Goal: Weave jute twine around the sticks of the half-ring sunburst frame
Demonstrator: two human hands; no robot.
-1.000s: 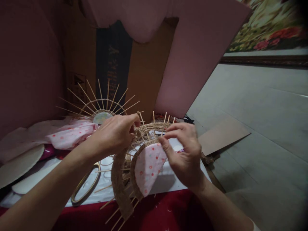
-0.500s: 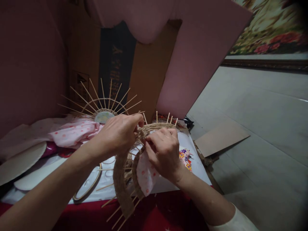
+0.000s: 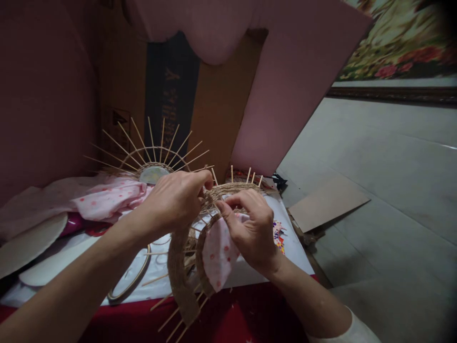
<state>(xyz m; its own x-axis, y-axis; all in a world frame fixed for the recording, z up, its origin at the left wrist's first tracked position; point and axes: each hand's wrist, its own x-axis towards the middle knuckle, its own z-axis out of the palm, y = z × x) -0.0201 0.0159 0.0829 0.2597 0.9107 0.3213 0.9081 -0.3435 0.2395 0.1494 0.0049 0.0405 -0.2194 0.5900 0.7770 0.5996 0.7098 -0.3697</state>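
A ring-shaped sunburst of thin wooden sticks, woven with brown twine [image 3: 177, 274], stands tilted in front of me. Pink dotted fabric [image 3: 217, 255] hangs inside its inner twine band. My left hand [image 3: 180, 197] is closed around the upper left of the woven ring, its fingertips partly hidden behind the twine. Inside the ring, close to the left fingers, my right hand [image 3: 252, 228] pinches with thumb and forefinger. Whatever lies in that pinch is too small to make out.
A second stick sunburst [image 3: 153, 164] leans on a cardboard box [image 3: 221, 109] behind. Crumpled dotted cloth [image 3: 110, 195], an embroidery hoop [image 3: 132, 281] and pale round boards [image 3: 32, 243] lie at left. Right of the white-topped surface [image 3: 293, 247] sits a flat cardboard piece [image 3: 328, 202].
My right hand has shifted slightly right and turned, drawing its fingers off the inner twine band, so more of the dotted fabric shows. My left hand stays put.
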